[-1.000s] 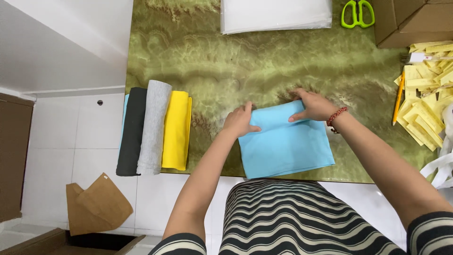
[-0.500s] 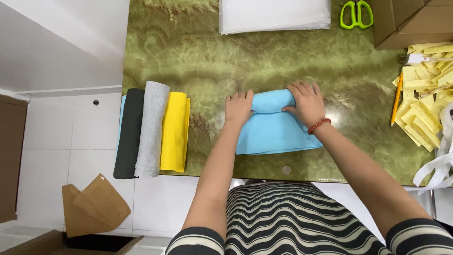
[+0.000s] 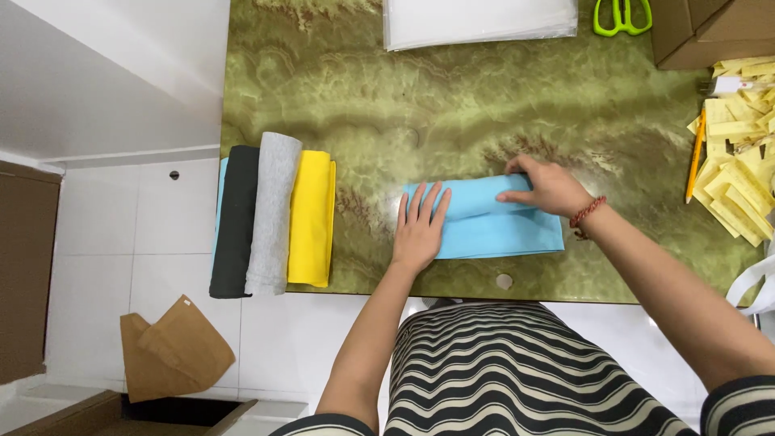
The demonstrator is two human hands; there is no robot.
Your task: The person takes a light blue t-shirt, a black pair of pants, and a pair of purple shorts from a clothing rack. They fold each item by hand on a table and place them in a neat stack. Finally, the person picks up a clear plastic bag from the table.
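Now both hands flat on soft blue cloth (image 3: pixel 492 222) near surface's (image 3: pixel 363 97) front edge: left hand (image 3: pixel 420 230) pressing open-palmed, right hand (image 3: pixel 549 187) probably curled over roll; light, floppy, best held at ends.

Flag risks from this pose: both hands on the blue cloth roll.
1. The left hand lies flat on one end of the light blue cloth while the right hand grips the rolled part; uneven pressure could skew the roll.
2. The cloth sits near the table edge; its loose layer might slide off.
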